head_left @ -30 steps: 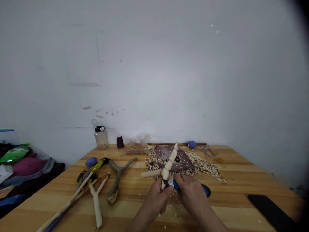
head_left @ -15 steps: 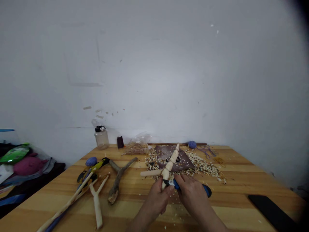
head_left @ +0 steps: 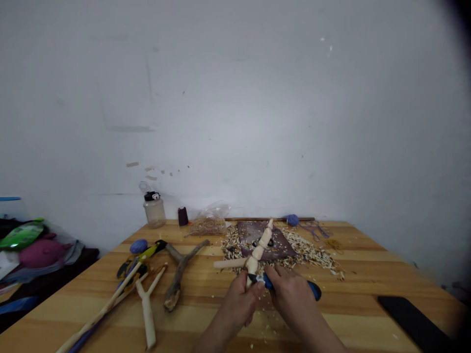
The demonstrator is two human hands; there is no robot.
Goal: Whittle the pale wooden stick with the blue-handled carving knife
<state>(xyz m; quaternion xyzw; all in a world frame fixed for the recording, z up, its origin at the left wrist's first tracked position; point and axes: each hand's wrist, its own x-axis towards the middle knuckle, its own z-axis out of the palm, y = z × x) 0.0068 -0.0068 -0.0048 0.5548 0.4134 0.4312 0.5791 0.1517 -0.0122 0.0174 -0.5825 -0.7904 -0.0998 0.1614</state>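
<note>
My left hand (head_left: 240, 303) is closed around the lower end of a peeled, forked stick (head_left: 258, 252) with carved bulges along its longer prong. The other prong points left. In my right hand (head_left: 289, 289) is a blue-handled utility knife (head_left: 314, 290), its dark blade lying across the stick just above my left fingers. My left thumb rests close to the blade. Below the raised stick lies a dark brown sheet (head_left: 281, 249) strewn with wood shavings (head_left: 312, 254).
Left of my hands lie a barked forked branch (head_left: 177, 282), a peeled forked stick (head_left: 147, 314) and long peeled sticks (head_left: 99, 316). A bottle (head_left: 155, 212), a thread spool (head_left: 183, 216) and a plastic bag (head_left: 210, 223) stand by the wall. A black flat slab (head_left: 410, 321) lies right.
Almost nothing differs. The knife and both hands stay at the same place on the stick, and the view has shifted very slightly.
</note>
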